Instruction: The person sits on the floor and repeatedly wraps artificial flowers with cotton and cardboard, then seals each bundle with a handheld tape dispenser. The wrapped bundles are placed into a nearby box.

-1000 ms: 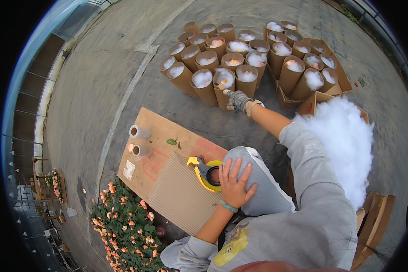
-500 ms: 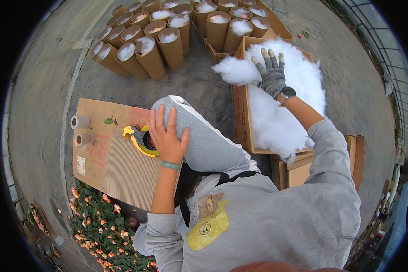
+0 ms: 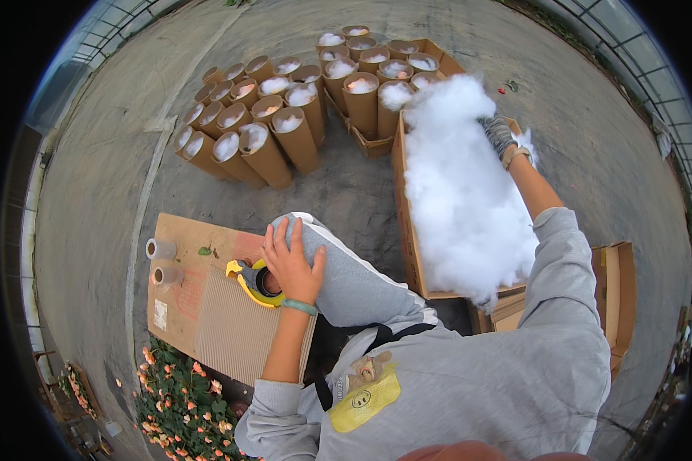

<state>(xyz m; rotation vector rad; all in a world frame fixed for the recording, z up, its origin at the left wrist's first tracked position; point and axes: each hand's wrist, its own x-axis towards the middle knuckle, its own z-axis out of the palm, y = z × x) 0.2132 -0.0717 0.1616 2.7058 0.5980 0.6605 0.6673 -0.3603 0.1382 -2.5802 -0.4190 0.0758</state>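
My bare left hand (image 3: 294, 269), with a green bangle at its wrist, lies on my grey-trousered knee (image 3: 354, 280), fingers spread and empty. Just beside it, a yellow-and-black tape dispenser (image 3: 247, 283) rests on a corrugated cardboard sheet (image 3: 242, 334). At the right, my right hand (image 3: 500, 137) in a grey striped glove reaches into the far right corner of a cardboard box (image 3: 409, 230). Fluffy white stuffing (image 3: 465, 207) fills the box and heaps up at its far end. The glove presses against this heap, and its fingertips are hidden.
Many cardboard tubes (image 3: 296, 142) stand beyond me, topped with white stuffing; some stand in an open carton (image 3: 373, 146). Two tape rolls (image 3: 160, 249) sit on a flat cardboard board (image 3: 169, 303) at left. Peach-flowered plants (image 3: 184, 399) are at lower left, another carton (image 3: 619, 300) at right.
My right hand has gone from lying spread on top of the stuffing to the box's far right side, and the stuffing there is bunched higher. My left hand stays on the knee.
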